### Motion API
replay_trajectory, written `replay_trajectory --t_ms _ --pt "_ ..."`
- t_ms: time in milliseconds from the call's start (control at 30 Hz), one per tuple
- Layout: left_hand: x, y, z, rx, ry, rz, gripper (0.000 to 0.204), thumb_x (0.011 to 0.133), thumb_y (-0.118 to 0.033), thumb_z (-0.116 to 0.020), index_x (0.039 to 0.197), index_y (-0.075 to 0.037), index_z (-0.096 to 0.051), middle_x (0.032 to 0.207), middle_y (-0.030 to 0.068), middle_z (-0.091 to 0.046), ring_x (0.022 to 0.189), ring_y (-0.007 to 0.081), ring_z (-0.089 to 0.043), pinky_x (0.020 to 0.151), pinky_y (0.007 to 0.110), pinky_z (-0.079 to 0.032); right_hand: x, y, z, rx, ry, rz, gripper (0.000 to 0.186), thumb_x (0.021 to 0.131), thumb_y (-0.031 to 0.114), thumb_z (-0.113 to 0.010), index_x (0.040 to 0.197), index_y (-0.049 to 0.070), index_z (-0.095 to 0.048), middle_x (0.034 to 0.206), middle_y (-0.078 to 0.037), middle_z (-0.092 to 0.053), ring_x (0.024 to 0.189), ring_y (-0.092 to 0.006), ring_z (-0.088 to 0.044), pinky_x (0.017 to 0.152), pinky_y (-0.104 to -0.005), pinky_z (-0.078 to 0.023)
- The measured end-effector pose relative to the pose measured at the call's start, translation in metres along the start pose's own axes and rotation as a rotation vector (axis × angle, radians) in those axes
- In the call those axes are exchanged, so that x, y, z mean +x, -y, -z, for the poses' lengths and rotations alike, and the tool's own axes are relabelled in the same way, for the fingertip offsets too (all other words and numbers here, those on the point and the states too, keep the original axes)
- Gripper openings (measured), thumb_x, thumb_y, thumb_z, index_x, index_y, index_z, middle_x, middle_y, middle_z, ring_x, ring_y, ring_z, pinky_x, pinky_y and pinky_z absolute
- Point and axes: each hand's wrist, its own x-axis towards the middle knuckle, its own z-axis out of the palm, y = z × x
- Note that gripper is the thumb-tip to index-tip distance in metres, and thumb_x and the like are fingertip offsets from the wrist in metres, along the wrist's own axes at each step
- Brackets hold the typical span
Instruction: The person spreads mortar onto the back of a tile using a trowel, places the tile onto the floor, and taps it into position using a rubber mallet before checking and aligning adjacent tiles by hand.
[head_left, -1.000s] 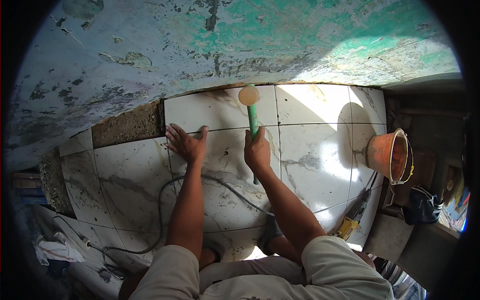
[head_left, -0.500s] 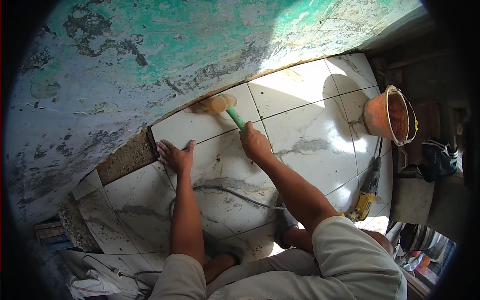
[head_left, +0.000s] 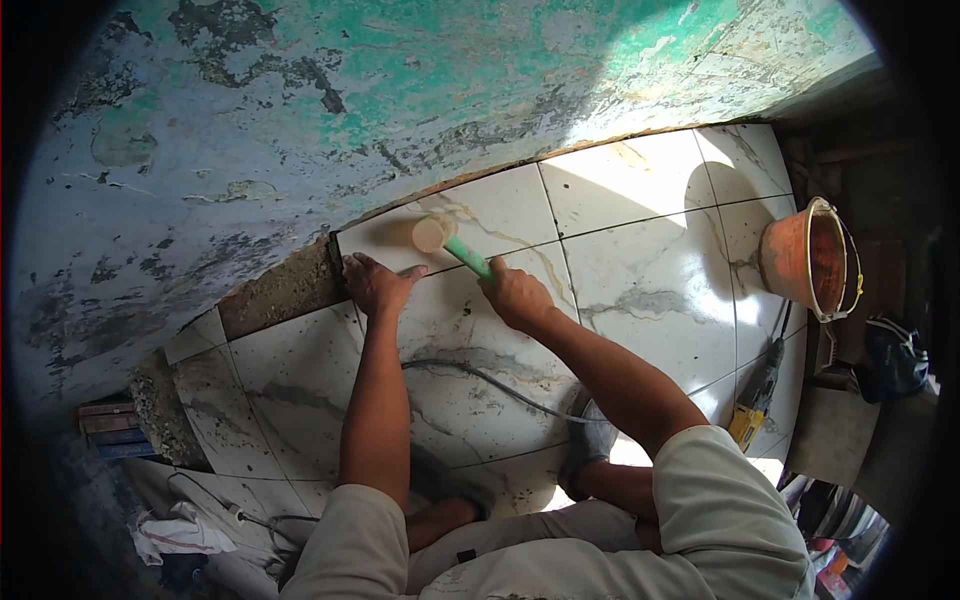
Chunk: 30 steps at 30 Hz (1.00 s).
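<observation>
My right hand point(head_left: 519, 295) is wrapped round the green handle of a mallet point(head_left: 434, 233). The mallet's pale round head is over a white marbled tile point(head_left: 500, 215) beside the wall; I cannot tell whether it touches the tile. My left hand point(head_left: 380, 284) lies with fingers spread across the left end of this tile, close to its corner, and holds nothing. Just left of that hand is a strip of bare, rough bedding point(head_left: 285, 292) between the tiles and the wall.
An orange bucket point(head_left: 790, 255) stands at the right, with a yellow and grey power tool point(head_left: 757, 395) below it. A dark cable point(head_left: 490, 380) crosses the tiles near my feet. The peeling green and grey wall point(head_left: 330, 120) rises at the far side. Stacked pieces point(head_left: 112, 430) lie at lower left.
The mallet head has shifted left along the tile toward my left hand. My left hand stays at the tile's left end. The whole view has shifted slightly.
</observation>
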Motion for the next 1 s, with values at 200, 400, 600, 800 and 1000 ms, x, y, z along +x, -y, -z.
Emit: replay_trajectory --t_ms 200,400,600,800,1000 --pt "0.013 -0.005 0.008 0.109 0.092 -0.070 0.133 0.064 -0.076 -0.078 0.147 0.017 -0.031 0.157 0.0339 -0.029 0.150 0.0410 -0.024 0.125 0.044 -0.017 0.009 -0.003 0.007 0.028 0.046 -0.067 0.042 0.102 0.042 -0.051 0.116 0.003 -0.046 0.085 -0.029 -0.068 0.081 -0.0503 -0.066 0.074 -0.0585 -0.052" --pt "0.014 -0.003 0.005 0.061 0.104 -0.091 0.139 0.060 -0.077 -0.079 0.150 0.016 -0.026 0.157 0.0363 -0.027 0.150 0.0450 -0.022 0.126 0.044 -0.013 0.004 -0.011 -0.001 0.094 -0.007 -0.033 0.044 0.102 0.042 -0.052 0.113 0.000 -0.047 0.088 -0.032 -0.068 0.084 -0.0515 -0.066 0.076 -0.0583 -0.052" --pt "0.009 0.000 0.009 -0.009 0.022 -0.049 0.149 0.055 -0.080 -0.080 0.154 0.012 -0.019 0.158 0.0347 -0.026 0.150 0.0434 -0.023 0.124 0.043 -0.020 0.011 0.016 0.006 0.021 0.097 -0.084 0.046 0.101 0.044 -0.053 0.110 -0.002 -0.051 0.088 -0.033 -0.068 0.084 -0.0527 -0.066 0.075 -0.0579 -0.053" --pt "0.001 -0.001 0.015 -0.004 0.032 -0.055 0.148 0.053 -0.076 -0.083 0.155 0.010 -0.019 0.159 0.0333 -0.024 0.151 0.0406 -0.024 0.121 0.040 -0.028 0.001 0.036 0.015 0.058 0.051 0.124 0.044 0.101 0.042 -0.056 0.106 -0.001 -0.050 0.081 -0.034 -0.066 0.080 -0.0538 -0.065 0.070 -0.0590 -0.052" --pt "0.003 0.001 0.017 -0.030 -0.027 -0.035 0.150 0.050 -0.076 -0.084 0.154 0.011 -0.021 0.158 0.0352 -0.025 0.149 0.0411 -0.028 0.120 0.040 -0.031 0.016 0.022 0.010 0.088 0.003 0.031 0.044 0.101 0.042 -0.055 0.102 -0.002 -0.051 0.083 -0.036 -0.065 0.084 -0.0552 -0.064 0.072 -0.0593 -0.051"
